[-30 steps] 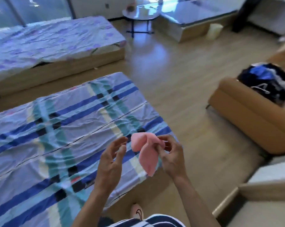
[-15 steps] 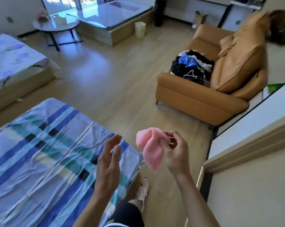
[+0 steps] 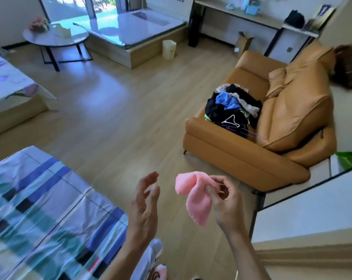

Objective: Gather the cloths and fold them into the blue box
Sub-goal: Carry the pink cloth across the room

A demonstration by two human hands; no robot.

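On the head camera, our right hand (image 3: 226, 201) has a pinching grip on the pink cloth (image 3: 195, 201), which droops in mid-air above the floor (image 3: 120, 128). Our left hand (image 3: 144, 207) is just beside it, fingers loosely spread and holding nothing. A clothes pile (image 3: 231, 110) lies on the sofa (image 3: 241, 160). Bare floor separates the sofa from the bed (image 3: 39, 209) edge.

Pink cloth (image 3: 195, 201): small, soft, doubled over; is hanging in the air, pinched at its fold by the right grip (image 3: 227, 201), lower corner pointing downward.
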